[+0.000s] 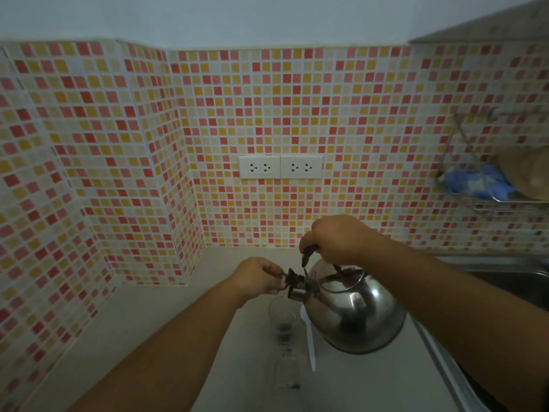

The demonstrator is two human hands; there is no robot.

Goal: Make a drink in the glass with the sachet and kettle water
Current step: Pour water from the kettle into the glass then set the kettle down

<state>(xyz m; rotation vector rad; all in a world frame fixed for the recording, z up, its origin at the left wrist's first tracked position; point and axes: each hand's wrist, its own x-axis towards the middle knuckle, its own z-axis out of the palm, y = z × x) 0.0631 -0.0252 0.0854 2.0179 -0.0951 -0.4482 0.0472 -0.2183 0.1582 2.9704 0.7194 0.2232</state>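
Kettle (pixel 355 310) held tilted above desk (pixel 166 316) by right hand (pixel 335 237) closed on handle; left hand (pixel 257 276) pinches spout cap. Glass (pixel 282 319) beneath spout, mid-desk (contents dim, blurred). Sachet indistinct.

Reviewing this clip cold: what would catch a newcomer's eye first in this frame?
The shiny steel kettle, held up at lower centre by the right hand on its handle, with the left hand at the spout cap. Below the spout stands a clear glass with something dark at its bottom. Behind, the pink-and-yellow mosaic tile wall fills most of the view.
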